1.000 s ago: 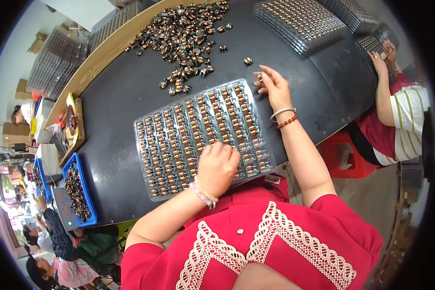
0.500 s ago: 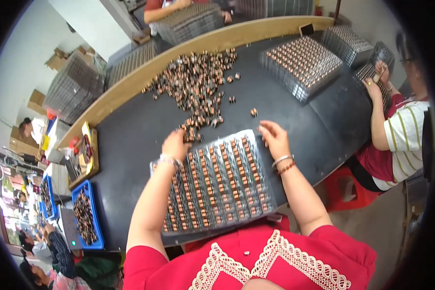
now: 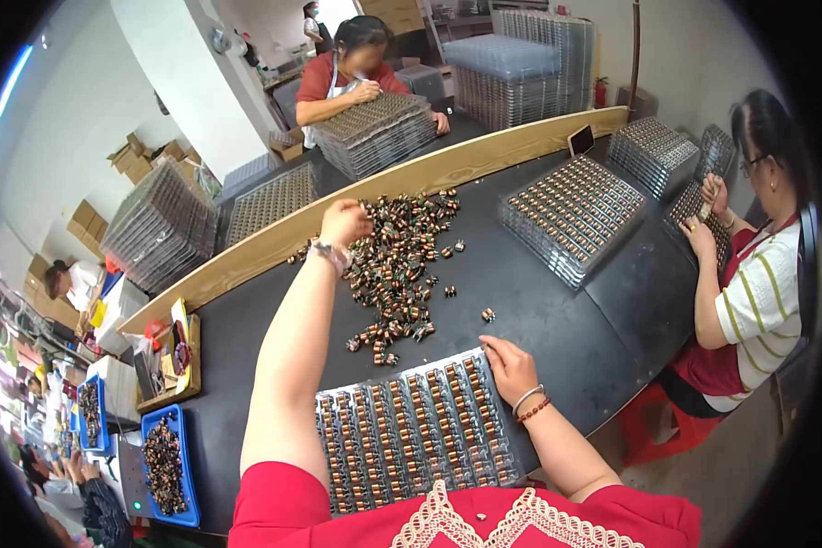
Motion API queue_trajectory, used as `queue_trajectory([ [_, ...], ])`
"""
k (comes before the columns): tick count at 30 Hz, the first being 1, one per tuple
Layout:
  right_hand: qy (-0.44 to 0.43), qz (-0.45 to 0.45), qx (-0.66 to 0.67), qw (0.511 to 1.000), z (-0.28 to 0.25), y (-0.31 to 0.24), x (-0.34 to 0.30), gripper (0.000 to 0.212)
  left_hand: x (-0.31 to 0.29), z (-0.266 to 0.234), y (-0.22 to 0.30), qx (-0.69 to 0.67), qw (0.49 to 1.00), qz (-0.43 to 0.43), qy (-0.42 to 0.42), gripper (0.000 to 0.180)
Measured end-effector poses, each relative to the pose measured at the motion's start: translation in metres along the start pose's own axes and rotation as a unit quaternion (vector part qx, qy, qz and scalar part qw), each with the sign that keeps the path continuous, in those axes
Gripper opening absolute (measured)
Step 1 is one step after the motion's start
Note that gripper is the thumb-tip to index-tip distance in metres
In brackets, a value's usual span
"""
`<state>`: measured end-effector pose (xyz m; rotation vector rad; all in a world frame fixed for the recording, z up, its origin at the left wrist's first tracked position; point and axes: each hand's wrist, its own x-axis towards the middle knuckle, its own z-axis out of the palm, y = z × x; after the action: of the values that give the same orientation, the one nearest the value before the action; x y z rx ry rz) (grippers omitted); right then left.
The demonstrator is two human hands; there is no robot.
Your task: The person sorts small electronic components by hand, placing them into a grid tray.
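Reaching left hand (image 3: 345, 222) curls into coil pile (image 3: 397, 265), grasp unclear; pile at 11 o'clock from tray (image 3: 411, 437). Right hand (image 3: 510, 367) rests released on tray's far edge.

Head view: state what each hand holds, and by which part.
The left hand is curled over the far edge of the pile of small coil parts; whether it grips one cannot be told. The right hand holds nothing, resting on the tray's far corner.

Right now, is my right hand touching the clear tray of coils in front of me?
Touching. The head view shows the right hand resting with its fingers on the far right corner of the clear tray, with no gap between them.
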<state>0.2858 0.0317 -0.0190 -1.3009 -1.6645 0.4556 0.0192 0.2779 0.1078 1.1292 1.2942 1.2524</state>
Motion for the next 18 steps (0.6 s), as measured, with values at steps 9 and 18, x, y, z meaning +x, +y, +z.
queue_trajectory([
  [9,-0.004,-0.002,-0.011,1.000,0.002,0.003,0.002,0.016,0.058,0.051,0.039,-0.162,0.982,-0.046,0.081,0.020],
  [18,0.041,0.025,-0.043,0.998,0.006,0.021,-0.005,0.017,-0.052,0.008,0.017,-0.240,0.968,-0.046,0.060,0.008],
])
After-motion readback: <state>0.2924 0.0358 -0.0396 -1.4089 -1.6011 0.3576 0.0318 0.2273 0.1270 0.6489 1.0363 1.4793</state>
